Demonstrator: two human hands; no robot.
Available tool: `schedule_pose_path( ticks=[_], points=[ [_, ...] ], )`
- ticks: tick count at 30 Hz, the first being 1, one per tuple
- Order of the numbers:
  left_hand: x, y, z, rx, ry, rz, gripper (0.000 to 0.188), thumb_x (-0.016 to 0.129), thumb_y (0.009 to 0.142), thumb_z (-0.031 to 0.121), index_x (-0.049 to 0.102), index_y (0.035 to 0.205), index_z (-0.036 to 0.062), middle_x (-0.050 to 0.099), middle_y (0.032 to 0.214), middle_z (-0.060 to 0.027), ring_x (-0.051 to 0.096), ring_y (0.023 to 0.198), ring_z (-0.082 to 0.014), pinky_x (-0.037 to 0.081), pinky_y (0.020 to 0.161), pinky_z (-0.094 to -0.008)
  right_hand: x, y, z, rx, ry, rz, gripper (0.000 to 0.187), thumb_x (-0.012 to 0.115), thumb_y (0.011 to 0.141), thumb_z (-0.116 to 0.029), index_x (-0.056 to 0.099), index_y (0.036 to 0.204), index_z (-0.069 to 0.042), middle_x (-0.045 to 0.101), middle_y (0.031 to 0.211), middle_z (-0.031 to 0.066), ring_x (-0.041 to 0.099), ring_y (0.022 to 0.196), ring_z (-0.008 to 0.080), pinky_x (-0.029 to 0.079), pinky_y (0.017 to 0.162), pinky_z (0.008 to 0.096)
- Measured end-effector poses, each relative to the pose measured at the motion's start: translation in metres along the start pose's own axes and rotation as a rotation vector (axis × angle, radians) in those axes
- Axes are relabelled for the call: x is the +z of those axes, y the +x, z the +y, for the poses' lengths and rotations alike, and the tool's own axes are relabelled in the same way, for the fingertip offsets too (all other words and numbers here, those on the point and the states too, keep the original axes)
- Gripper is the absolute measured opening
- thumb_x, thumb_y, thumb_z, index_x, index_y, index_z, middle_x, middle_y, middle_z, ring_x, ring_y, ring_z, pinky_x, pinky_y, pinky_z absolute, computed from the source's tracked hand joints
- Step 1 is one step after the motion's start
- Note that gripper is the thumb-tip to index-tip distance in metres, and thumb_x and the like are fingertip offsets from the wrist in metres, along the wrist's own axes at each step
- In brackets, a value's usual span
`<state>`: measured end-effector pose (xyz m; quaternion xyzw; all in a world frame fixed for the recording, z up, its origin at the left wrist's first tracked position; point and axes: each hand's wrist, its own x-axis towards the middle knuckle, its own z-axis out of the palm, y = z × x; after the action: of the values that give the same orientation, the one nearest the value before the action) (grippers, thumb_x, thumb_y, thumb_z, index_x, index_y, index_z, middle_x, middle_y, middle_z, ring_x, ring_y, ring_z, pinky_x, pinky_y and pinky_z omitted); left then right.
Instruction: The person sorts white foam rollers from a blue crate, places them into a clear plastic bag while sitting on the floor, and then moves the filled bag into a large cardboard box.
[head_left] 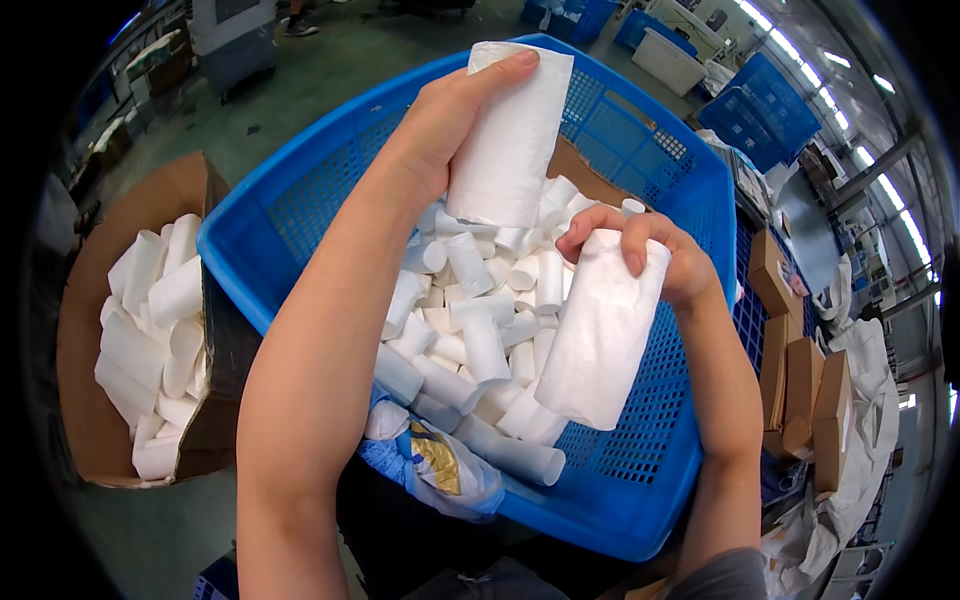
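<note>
My left hand [440, 122] is closed around a white paper roll [512, 145], thumb across its upper end, and holds it up over the far side of a blue plastic basket [285, 215]. Lower and to the right, my right hand [668, 252] grips a second white paper roll [604, 345] by its top end. This one looks slightly flattened and tilts down toward the left. Beneath both hands, the basket contains a heap of small white rolls [482, 345] lying in all directions. Parts of the heap are hidden behind the held rolls and my left forearm.
At the left stands an open cardboard box [78, 350] filled with larger white rolls. A crumpled blue-and-clear plastic bag [432, 462] hangs at the basket's near edge. Brown cartons [800, 385] and white sheeting [862, 400] are on the right. Blue crates [750, 115] stand farther back.
</note>
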<state>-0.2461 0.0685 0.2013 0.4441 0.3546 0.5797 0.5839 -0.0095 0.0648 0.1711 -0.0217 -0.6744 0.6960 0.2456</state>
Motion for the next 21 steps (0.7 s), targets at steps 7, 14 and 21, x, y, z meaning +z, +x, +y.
schedule_pose_path(
  ticks=[7, 14, 21],
  points=[
    [-0.001, 0.001, -0.002, -0.005, 0.0, -0.015, 0.057, 0.07, 0.075, 0.043, 0.056, 0.109, -0.0002, 0.065, 0.093, -0.0156, 0.066, 0.078, -0.022, 0.055, 0.066, -0.0341, 0.001, -0.001, -0.006, 0.064, 0.075, -0.01, 0.009, 0.067, 0.078, -0.005, 0.066, 0.08, -0.013, 0.05, 0.119, 0.0202, 0.045, 0.119, 0.0353, 0.04, 0.098, 0.04],
    [-0.006, 0.003, -0.002, -0.002, -0.019, -0.021, 0.052, 0.071, 0.077, 0.039, 0.057, 0.107, 0.0001, 0.065, 0.093, -0.0143, 0.066, 0.077, -0.0209, 0.055, 0.065, -0.0325, 0.01, 0.01, 0.008, 0.521, -0.473, -0.153, 0.015, 0.065, 0.068, -0.003, 0.063, 0.083, -0.009, 0.053, 0.115, 0.016, 0.049, 0.113, 0.0291, 0.041, 0.095, 0.0408],
    [0.0, 0.004, -0.001, -0.044, 0.001, -0.018, 0.049, 0.071, 0.077, 0.038, 0.057, 0.108, 0.0017, 0.065, 0.093, -0.0124, 0.065, 0.078, -0.0195, 0.054, 0.065, -0.0314, 0.042, -0.01, 0.077, 1.123, -1.385, -0.59, 0.038, 0.05, 0.066, -0.005, 0.064, 0.101, -0.009, 0.059, 0.105, 0.0155, 0.054, 0.101, 0.0361, 0.046, 0.08, 0.0453]
  ],
)
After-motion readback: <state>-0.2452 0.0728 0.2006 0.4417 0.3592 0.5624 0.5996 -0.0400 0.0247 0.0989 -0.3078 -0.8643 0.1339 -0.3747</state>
